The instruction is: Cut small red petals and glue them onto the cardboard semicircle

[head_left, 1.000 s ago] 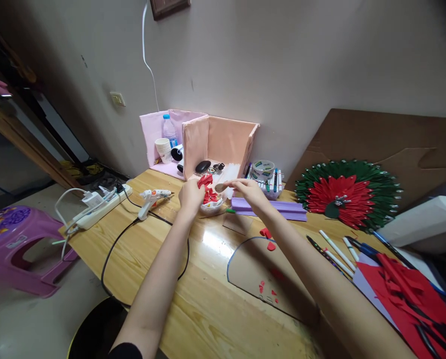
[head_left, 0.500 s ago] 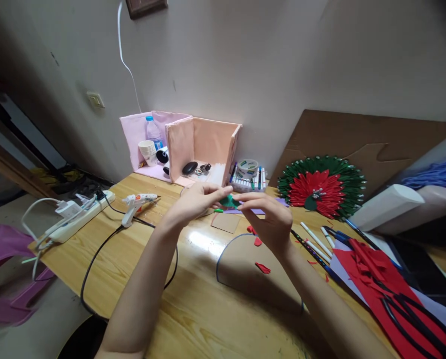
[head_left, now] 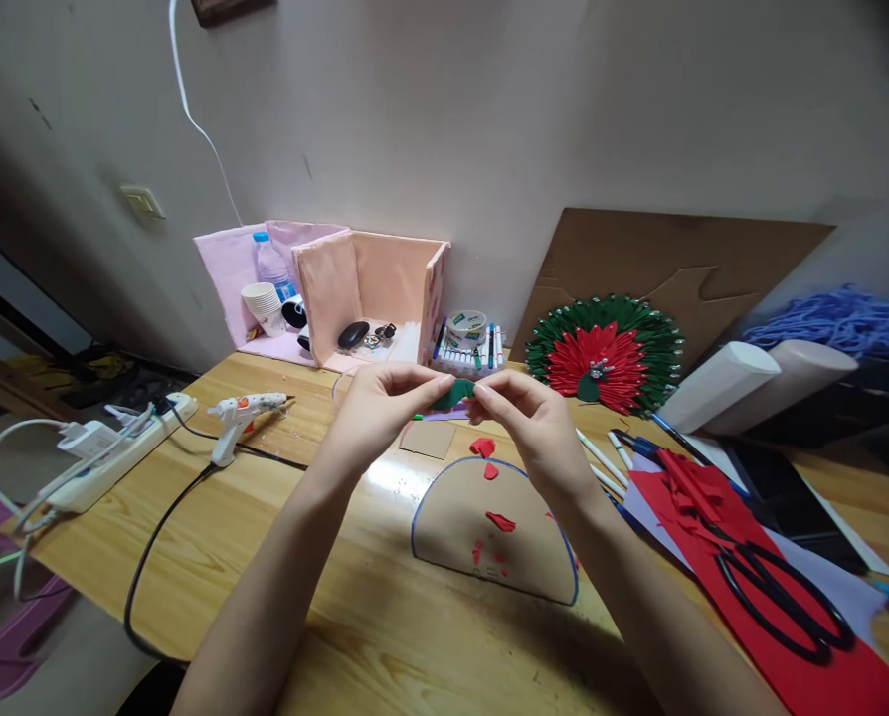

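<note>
A small dark green piece (head_left: 455,395), seemingly felt or paper, is stretched between my two hands above the table. My left hand (head_left: 386,406) pinches its left end between thumb and fingers. At its right end, my right hand (head_left: 530,418) has thumb and fingertips closed on it. Below the hands lies a half-round cardboard piece (head_left: 451,527) with a blue-lined edge. Several small red scraps (head_left: 501,521) rest on and beside it. Behind it is a small cardboard rectangle (head_left: 428,439).
A white glue gun (head_left: 243,413) and its black cord lie left, near a power strip (head_left: 123,457). Black-handled scissors (head_left: 780,597) sit on red sheets (head_left: 743,567) at right. Painted boxes (head_left: 325,288), markers (head_left: 466,348) and a red-green fan-shaped craft (head_left: 605,353) stand along the wall.
The view has shifted, so the table things appear further left. My right hand has turned and lowered slightly, and the green piece shows more between the fingers.
</note>
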